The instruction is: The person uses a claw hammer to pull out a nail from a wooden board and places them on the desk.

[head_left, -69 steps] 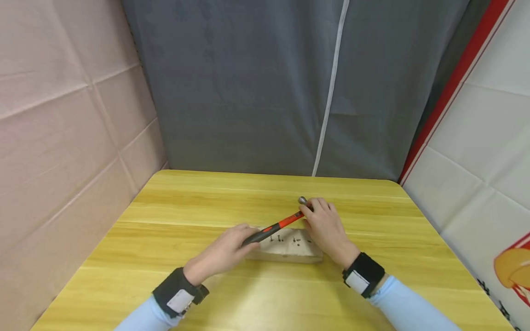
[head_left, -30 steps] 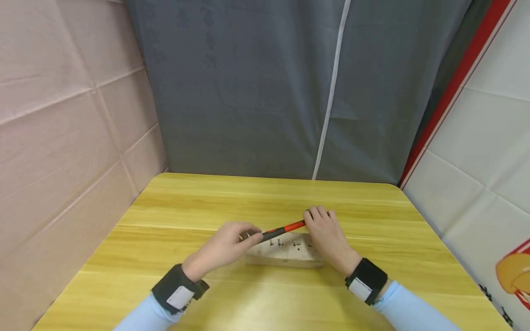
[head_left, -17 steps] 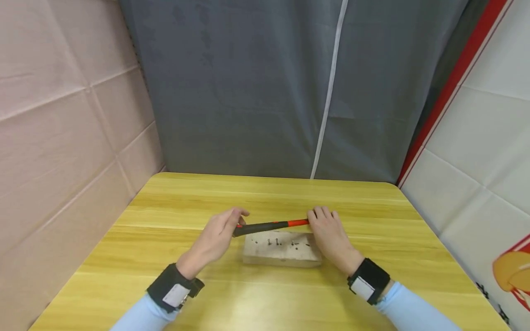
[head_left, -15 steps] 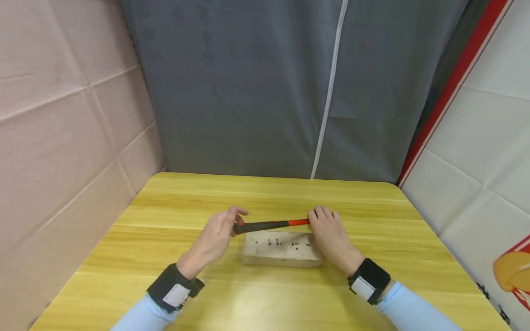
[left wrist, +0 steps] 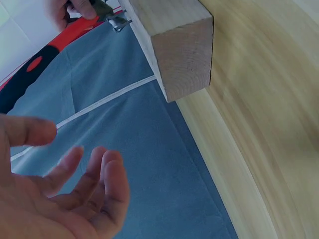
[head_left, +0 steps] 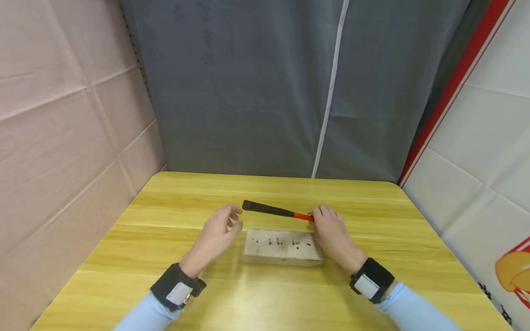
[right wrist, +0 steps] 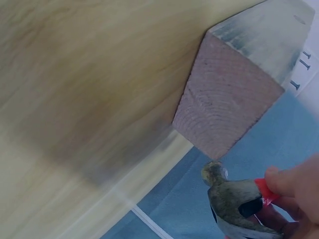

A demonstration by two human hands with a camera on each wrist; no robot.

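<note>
Our left hand [head_left: 216, 234] is held out in front of us with the fingers [left wrist: 102, 169] loose, a little bent, and spread apart. It holds nothing. Our right hand [head_left: 332, 230] reaches forward too, with its fingers [right wrist: 294, 184] curled in a tight grip. Both arms wear light blue sleeves and dark wrist bands.

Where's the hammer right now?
In the head view the hammer is just behind the wooden block, gripped near its head by the right hand; its handle points left.
</note>
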